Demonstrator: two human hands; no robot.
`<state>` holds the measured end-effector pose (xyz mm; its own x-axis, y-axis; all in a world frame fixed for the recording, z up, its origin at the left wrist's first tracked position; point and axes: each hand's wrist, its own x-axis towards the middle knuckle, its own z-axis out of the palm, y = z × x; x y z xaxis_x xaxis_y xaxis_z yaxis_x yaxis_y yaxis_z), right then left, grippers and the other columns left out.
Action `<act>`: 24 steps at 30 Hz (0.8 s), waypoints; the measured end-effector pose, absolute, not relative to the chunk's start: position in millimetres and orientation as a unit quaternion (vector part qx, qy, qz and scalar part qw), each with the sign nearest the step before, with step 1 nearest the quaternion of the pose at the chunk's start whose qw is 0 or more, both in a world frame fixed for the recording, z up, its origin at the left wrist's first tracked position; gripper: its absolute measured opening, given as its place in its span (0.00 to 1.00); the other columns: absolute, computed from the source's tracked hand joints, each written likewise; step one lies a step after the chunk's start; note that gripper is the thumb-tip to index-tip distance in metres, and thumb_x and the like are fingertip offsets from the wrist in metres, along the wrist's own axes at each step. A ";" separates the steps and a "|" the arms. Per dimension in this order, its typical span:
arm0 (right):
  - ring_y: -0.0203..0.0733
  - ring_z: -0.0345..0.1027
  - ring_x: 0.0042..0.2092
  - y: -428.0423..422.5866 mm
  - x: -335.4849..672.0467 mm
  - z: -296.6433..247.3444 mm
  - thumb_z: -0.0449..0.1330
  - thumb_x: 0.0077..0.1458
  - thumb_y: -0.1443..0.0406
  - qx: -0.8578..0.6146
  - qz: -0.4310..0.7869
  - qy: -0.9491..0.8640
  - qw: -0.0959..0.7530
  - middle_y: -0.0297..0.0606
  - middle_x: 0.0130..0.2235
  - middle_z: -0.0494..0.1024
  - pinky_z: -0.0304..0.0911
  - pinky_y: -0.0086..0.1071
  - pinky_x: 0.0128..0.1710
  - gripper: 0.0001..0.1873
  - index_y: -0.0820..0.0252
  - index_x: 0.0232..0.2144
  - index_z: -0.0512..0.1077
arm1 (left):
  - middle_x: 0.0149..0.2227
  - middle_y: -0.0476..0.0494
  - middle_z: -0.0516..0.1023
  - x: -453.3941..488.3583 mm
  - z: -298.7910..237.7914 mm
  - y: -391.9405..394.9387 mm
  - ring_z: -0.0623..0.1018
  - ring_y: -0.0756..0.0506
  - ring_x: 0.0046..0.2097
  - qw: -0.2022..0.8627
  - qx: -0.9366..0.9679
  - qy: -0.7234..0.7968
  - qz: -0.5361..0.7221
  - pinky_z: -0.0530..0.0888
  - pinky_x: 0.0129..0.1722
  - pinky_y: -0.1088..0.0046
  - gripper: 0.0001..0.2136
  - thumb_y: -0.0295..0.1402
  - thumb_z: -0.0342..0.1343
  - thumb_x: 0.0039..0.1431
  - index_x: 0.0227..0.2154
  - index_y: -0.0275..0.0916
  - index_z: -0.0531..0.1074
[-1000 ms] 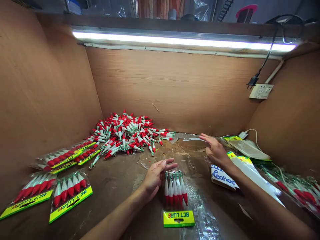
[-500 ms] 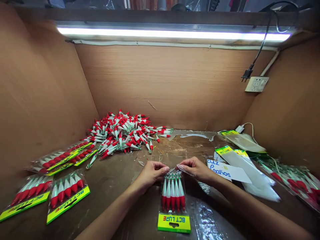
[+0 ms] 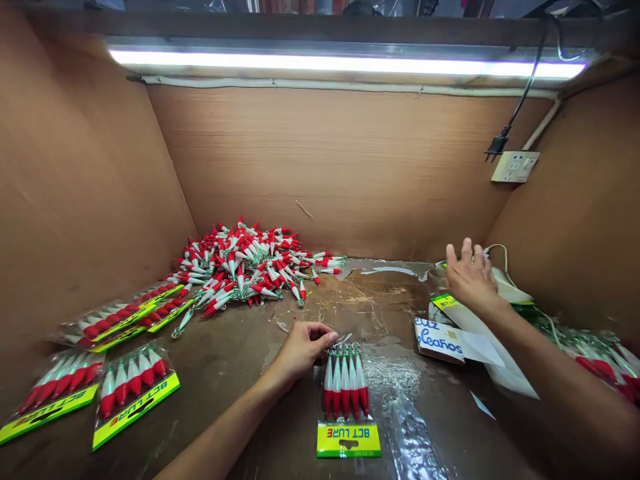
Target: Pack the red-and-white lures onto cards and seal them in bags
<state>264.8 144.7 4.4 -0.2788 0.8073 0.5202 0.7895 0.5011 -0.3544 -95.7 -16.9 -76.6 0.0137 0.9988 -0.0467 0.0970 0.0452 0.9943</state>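
Note:
A clear bag of lures (image 3: 349, 440) lies in front of me, its yellow BCT LURE header nearest me. Inside, several red-and-white lures sit side by side with their green hook ends pointing away. My left hand (image 3: 303, 347) pinches the bag's far edge between thumb and forefinger. Off to the right, my right hand (image 3: 471, 277) is raised with its fingers spread and nothing visible in them. It hovers over flat bags with yellow headers (image 3: 445, 303), partly hiding them.
A heap of loose red-and-white lures (image 3: 245, 263) lies at the back left. Filled packs (image 3: 135, 407) rest along the left side. A printed white card (image 3: 440, 341) and more bagged lures (image 3: 607, 363) are at right. Crumpled clear plastic (image 3: 415, 433) lies beside the bag.
My right hand has let go of the bag's far edge and moved right and away from me, its fingers opening. My left hand keeps its pinch in the same place.

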 end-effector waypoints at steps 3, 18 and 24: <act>0.56 0.68 0.55 116.4 245.5 5.7 0.57 0.58 0.56 -0.448 0.101 -0.810 0.365 0.51 0.57 0.73 0.63 0.49 0.54 0.26 0.59 0.56 0.70 | 0.27 0.46 0.77 -94.1 -74.7 -18.0 0.70 0.51 0.27 0.491 0.515 0.530 0.461 0.66 0.26 0.77 0.21 0.49 0.68 0.47 0.31 0.32 0.80; 0.37 0.66 0.28 55.4 136.7 -65.3 0.69 0.47 0.51 -0.316 0.561 -0.734 0.216 0.36 0.27 0.77 0.59 0.29 0.28 0.20 0.63 0.30 0.80 | 0.28 0.42 0.80 -92.1 -80.7 -19.3 0.74 0.48 0.27 0.426 0.588 0.550 0.413 0.68 0.27 0.75 0.21 0.49 0.62 0.55 0.35 0.32 0.81; 0.40 0.70 0.33 56.3 129.4 -78.0 0.65 0.55 0.56 -0.313 0.410 -0.821 0.247 0.37 0.31 0.80 0.60 0.30 0.32 0.13 0.60 0.32 0.82 | 0.28 0.44 0.81 -106.5 -79.4 -13.0 0.74 0.46 0.30 0.349 0.648 0.563 0.375 0.66 0.31 0.73 0.13 0.41 0.63 0.53 0.30 0.35 0.83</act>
